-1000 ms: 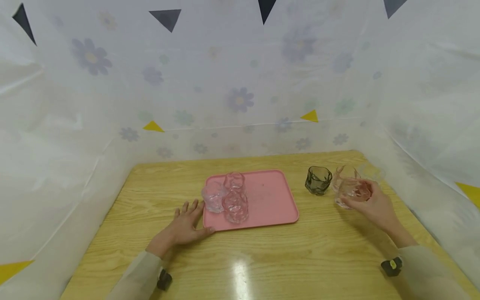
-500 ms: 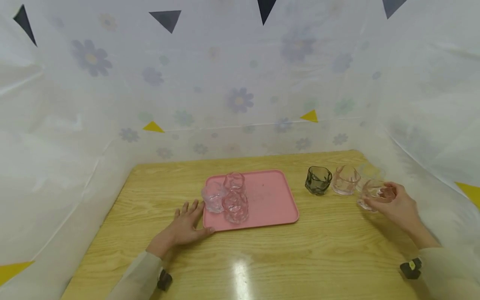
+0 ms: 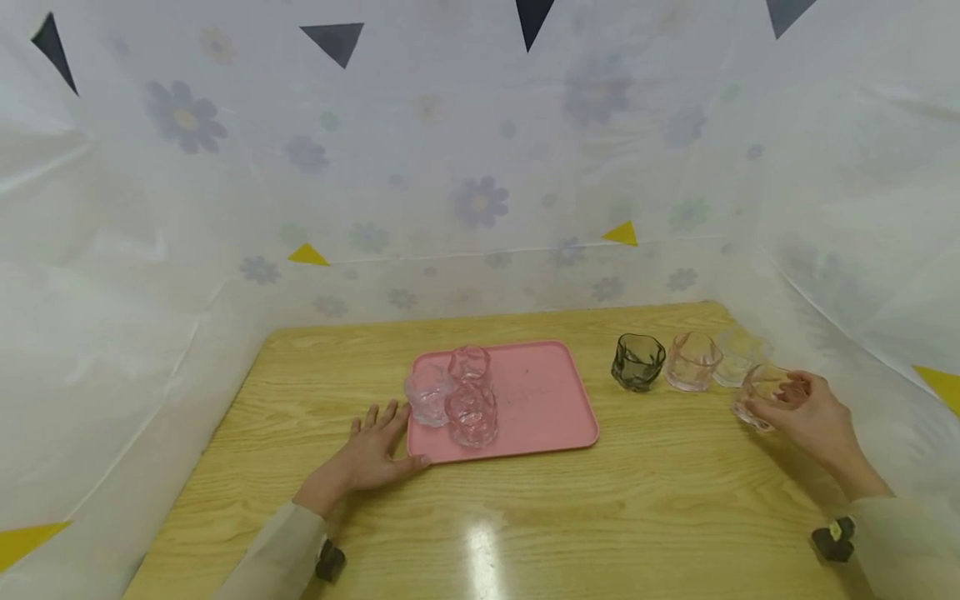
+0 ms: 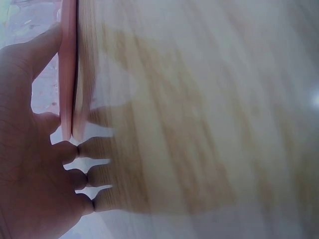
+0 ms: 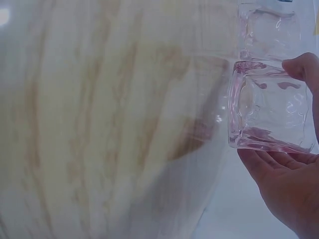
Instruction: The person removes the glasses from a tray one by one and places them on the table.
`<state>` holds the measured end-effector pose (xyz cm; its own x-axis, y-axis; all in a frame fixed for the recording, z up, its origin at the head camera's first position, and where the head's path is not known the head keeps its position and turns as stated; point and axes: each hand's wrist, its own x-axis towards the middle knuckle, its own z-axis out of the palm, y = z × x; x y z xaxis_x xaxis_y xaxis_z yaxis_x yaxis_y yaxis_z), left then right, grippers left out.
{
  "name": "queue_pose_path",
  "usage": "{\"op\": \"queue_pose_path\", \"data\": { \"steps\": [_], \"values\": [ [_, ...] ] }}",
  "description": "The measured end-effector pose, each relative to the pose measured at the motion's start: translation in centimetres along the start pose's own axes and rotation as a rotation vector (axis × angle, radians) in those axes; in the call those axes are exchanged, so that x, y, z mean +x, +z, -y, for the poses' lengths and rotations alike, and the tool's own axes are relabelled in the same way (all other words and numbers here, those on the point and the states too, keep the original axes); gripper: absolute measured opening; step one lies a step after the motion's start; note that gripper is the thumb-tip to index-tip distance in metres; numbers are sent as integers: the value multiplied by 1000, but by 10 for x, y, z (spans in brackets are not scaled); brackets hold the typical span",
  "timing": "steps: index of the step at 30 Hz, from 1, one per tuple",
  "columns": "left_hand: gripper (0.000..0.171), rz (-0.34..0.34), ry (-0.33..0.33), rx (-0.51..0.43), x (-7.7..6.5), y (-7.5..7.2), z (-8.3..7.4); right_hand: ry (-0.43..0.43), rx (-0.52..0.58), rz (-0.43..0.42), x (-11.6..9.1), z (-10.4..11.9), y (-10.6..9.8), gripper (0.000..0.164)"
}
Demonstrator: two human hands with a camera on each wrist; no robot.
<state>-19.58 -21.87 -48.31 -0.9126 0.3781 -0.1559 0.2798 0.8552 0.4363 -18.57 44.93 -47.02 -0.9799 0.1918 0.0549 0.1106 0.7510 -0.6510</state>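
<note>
My right hand (image 3: 813,421) grips a clear, pink-tinted glass (image 3: 768,392) at the right of the table; in the right wrist view the thumb and fingers lie on opposite sides of this glass (image 5: 269,109). Beyond it stand a clear glass (image 3: 741,354), a pink glass (image 3: 692,361) and a dark smoky glass (image 3: 637,362) in a row. My left hand (image 3: 367,454), fingers spread, rests at the left edge of the pink tray (image 3: 540,400). In the left wrist view the thumb touches the tray's rim (image 4: 68,69).
On the tray's left part sit a clear glass (image 3: 429,396), a pink glass (image 3: 469,365) behind and another pink glass (image 3: 472,415) in front. White flower-printed sheeting (image 3: 480,167) walls the wooden table (image 3: 450,517) at the back and sides.
My right hand has carried the glass to the right, away from in front of the pink glass, to just before the clear one. The left hand and tray have stayed put.
</note>
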Motion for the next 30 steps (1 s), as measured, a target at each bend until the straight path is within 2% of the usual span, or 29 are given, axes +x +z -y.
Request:
{"op": "queue_pose_path", "data": {
  "steps": [13,18,22,27,30],
  "values": [
    [103,-2,-2,1,-1,1,-1,-27,-12,17,1,-9,-1,96],
    [104,0,-4,-1,0,1,-1,-21,-11,49,1,-6,-3,107],
    [104,0,-7,-2,0,1,-1,-28,-19,60,3,4,-9,117],
    [104,3,-7,-1,1,1,1,-70,-31,4,5,27,-16,114],
    [104,1,-8,-2,1,1,1,-113,3,-7,6,43,-14,110]
  ]
}}
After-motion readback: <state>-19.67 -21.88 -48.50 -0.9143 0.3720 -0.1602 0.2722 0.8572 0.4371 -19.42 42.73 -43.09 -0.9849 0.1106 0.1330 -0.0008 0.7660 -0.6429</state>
